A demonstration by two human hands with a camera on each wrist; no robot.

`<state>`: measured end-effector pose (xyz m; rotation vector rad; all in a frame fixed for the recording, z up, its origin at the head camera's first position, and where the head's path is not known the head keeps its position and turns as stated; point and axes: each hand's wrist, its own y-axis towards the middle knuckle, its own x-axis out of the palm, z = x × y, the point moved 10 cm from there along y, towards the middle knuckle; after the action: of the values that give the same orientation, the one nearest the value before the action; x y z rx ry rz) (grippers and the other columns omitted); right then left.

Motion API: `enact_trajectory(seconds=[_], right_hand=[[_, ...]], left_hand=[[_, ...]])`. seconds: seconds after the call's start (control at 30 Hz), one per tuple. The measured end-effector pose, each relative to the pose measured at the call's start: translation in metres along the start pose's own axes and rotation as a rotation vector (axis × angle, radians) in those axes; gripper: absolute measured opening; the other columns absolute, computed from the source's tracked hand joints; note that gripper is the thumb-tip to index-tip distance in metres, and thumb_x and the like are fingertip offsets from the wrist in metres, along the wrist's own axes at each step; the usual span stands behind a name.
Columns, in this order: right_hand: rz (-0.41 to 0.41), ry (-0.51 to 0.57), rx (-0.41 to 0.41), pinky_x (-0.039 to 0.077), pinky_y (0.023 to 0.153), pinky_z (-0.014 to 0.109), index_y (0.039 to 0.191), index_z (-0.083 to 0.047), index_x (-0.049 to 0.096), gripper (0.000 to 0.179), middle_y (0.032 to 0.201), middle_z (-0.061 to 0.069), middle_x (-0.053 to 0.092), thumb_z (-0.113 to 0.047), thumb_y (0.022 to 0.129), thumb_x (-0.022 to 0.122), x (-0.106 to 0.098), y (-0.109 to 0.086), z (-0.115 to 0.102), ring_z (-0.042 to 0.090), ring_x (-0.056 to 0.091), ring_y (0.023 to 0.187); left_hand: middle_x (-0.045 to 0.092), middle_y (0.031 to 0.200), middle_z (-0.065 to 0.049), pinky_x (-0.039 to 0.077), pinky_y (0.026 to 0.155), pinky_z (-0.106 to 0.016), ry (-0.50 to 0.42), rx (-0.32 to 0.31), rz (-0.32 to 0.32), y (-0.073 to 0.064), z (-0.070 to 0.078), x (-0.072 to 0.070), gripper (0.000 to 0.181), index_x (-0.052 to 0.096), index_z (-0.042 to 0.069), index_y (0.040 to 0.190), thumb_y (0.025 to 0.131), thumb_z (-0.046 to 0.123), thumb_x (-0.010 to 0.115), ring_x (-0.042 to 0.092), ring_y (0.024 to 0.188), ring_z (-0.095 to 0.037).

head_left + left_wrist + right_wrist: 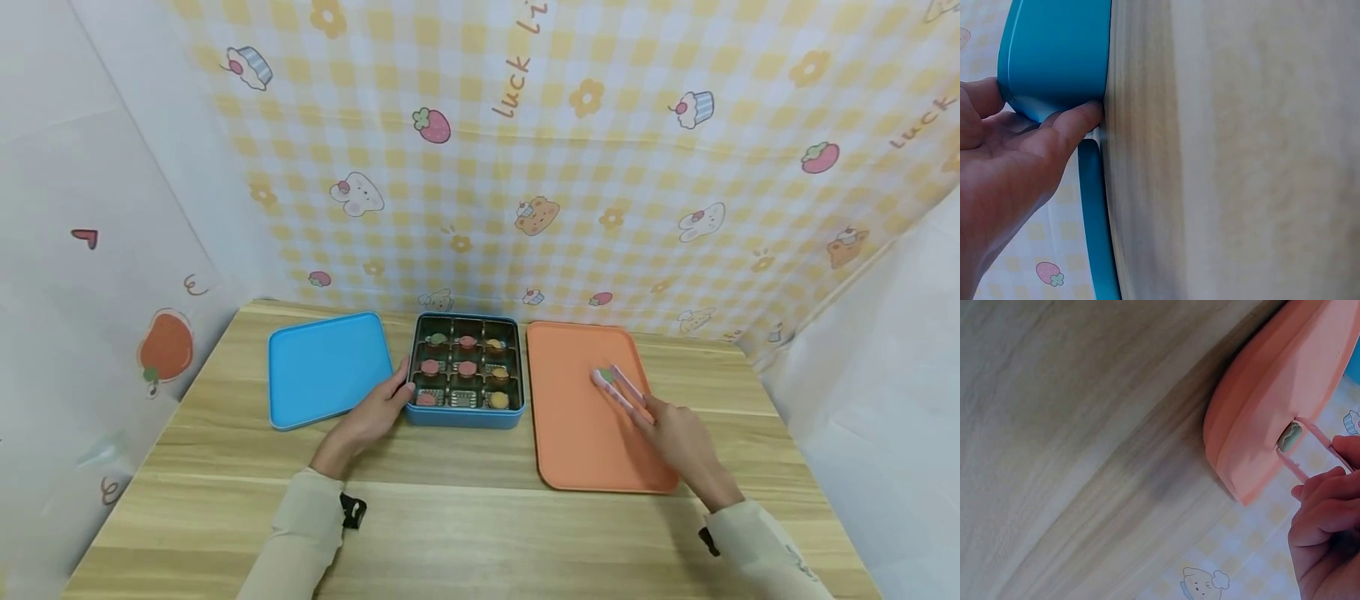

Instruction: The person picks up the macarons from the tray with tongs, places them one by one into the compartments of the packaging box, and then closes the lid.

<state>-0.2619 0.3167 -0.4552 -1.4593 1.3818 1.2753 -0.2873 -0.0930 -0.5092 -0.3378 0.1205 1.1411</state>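
My left hand (379, 410) rests against the left side of a blue tin (462, 418), thumb near the rim and another finger low by the table. Inside the tin, a dark divided insert bears small pink macarons (430, 367), yellow macarons (498, 400) and a green macaron (437, 339). The front middle compartment shows only its ribbed floor. With my right hand (678, 437) I hold pink tongs (628, 398) over an orange tray (577, 446). Between the tongs' tips sits a green macaron with pale filling (1290, 435), close over the tray's surface.
Left of the tin lies a blue lid (326, 367), its corner near my left wrist. The wooden table (465, 533) meets a checked cloth (480, 250) at the back, with white sheets at both sides. The orange tray stands just right of the tin.
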Motion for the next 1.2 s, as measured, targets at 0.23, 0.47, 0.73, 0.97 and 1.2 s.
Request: enact_trajectory(seconds=[0.23,0.47,0.73,0.97,1.2], right_hand=[[-0.054,0.007,0.065,0.029,0.041,0.028,0.128,0.011,0.061,0.047,0.055,0.004,0.049,-0.026,0.098,0.062,0.007,-0.001,0.006,0.012,0.035,0.043],[-0.04,0.017,0.055,0.027,0.04,0.027,0.127,0.012,0.06,0.046,0.053,0.001,0.043,-0.025,0.099,0.061,0.009,-0.002,0.005,0.011,0.031,0.042],[-0.002,0.035,0.043,0.027,0.04,0.026,0.118,0.008,0.065,0.037,0.052,0.0,0.04,-0.023,0.099,0.061,0.005,-0.001,0.002,0.01,0.032,0.042],[0.068,0.055,-0.013,0.026,0.041,0.025,0.111,0.004,0.067,0.027,0.049,-0.002,0.04,-0.02,0.098,0.064,-0.005,0.0,-0.015,0.01,0.033,0.041],[0.103,0.095,-0.079,0.024,0.04,0.022,0.108,0.001,0.067,0.022,0.048,-0.006,0.034,-0.018,0.098,0.064,-0.011,-0.001,-0.044,0.007,0.029,0.04]], left_hand=[[0.001,0.167,-0.012,0.01,0.121,-0.056,0.003,0.015,0.004,0.002,0.0,-0.001,0.06,-0.005,0.016,0.16,0.111,0.018,0.029,-0.002,0.153,-0.032],[0.004,0.166,-0.014,0.01,0.121,-0.057,-0.002,0.029,0.001,0.001,0.002,-0.001,0.059,-0.005,0.017,0.16,0.111,0.016,0.028,-0.001,0.152,-0.034],[0.002,0.167,-0.01,0.01,0.121,-0.056,-0.008,0.002,0.002,0.001,0.001,0.001,0.059,-0.003,0.019,0.16,0.111,0.02,0.03,-0.002,0.153,-0.032],[0.001,0.167,-0.011,0.011,0.121,-0.056,-0.006,0.006,-0.002,0.0,0.002,0.001,0.059,-0.004,0.018,0.16,0.111,0.019,0.029,-0.002,0.153,-0.032],[0.002,0.167,-0.011,0.011,0.121,-0.056,-0.003,0.011,-0.005,0.0,0.002,0.001,0.059,-0.003,0.019,0.16,0.111,0.019,0.029,-0.001,0.153,-0.032]])
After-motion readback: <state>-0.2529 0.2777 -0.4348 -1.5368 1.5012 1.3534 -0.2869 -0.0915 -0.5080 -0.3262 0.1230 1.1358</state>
